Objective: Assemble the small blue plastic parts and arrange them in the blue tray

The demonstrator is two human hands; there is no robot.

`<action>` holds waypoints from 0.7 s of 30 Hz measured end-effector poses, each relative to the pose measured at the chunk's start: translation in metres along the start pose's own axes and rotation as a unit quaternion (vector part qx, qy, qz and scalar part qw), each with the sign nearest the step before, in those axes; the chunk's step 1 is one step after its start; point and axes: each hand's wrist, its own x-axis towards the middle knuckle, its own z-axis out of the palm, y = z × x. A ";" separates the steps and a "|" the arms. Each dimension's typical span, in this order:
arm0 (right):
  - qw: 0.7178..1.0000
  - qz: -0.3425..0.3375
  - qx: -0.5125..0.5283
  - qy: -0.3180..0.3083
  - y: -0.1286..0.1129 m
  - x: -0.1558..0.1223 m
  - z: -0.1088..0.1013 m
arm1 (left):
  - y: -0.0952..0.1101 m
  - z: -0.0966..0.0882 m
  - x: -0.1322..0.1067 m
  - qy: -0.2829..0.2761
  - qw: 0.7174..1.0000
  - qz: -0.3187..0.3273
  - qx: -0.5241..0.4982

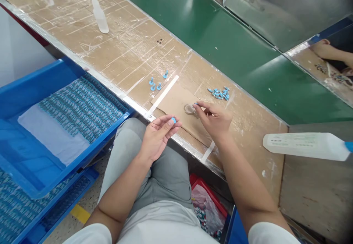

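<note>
My left hand [159, 134] hovers at the bench's near edge, palm up, with a small blue cap [173, 120] pinched between thumb and fingertips. My right hand [214, 119] rests on the cardboard sheet [176, 102], its fingertips pinching a tiny blue piece [195, 104] right beside a small round clear dish [189, 108]. A heap of several small blue pieces [220, 93] lies just beyond the right hand. Three or so blue capped parts [156, 82] stand upright to the left of a white tape strip [163, 95].
Stacked blue bins [16, 100] at my left hold rows of blue parts on white paper. A white bottle [303, 146] lies at the right. A green conveyor belt [220, 34] runs behind the bench. A red bin [205, 196] with a plastic bag sits under the bench. Another person's arm [335, 54] shows far right.
</note>
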 end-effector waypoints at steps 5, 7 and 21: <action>1.000 0.023 0.007 0.002 0.002 -0.006 0.001 | 0.000 0.000 -0.002 0.001 1.000 0.008 -0.003; 1.000 0.024 0.010 0.001 0.002 -0.007 0.002 | 0.001 0.000 -0.003 0.000 1.000 0.011 0.000; 0.996 0.080 0.042 0.012 -0.007 -0.004 -0.002 | 0.002 -0.002 -0.002 -0.013 1.000 0.008 -0.011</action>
